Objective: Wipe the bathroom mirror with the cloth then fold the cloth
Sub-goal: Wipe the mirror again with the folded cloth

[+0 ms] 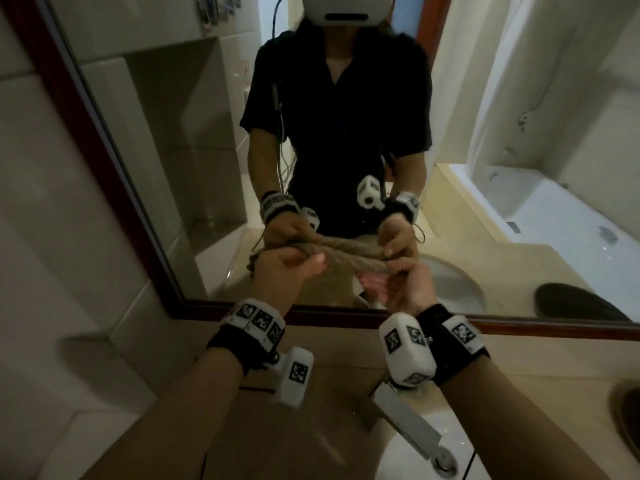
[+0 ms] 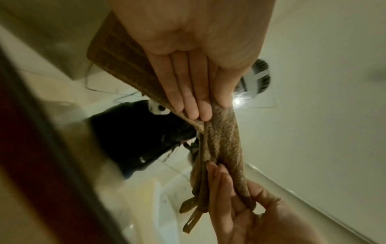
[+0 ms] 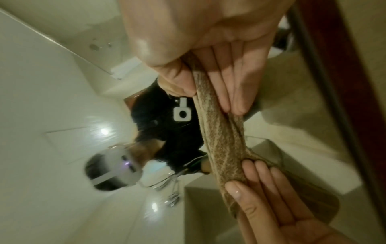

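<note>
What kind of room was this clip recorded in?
A bathroom, most likely in a home or hotel. A framed wall mirror hangs above a counter with a sink, and the mirror reflects a white bathtub behind the person.

The cloth's (image 1: 341, 252) ends are hidden inside the left hand (image 1: 280, 268) and right hand (image 1: 408, 285). The mirror (image 1: 166, 140) is cut off by the head view's top and right edges. The sink (image 1: 408, 459) is cropped below. Both wrist views are blurred.
</note>
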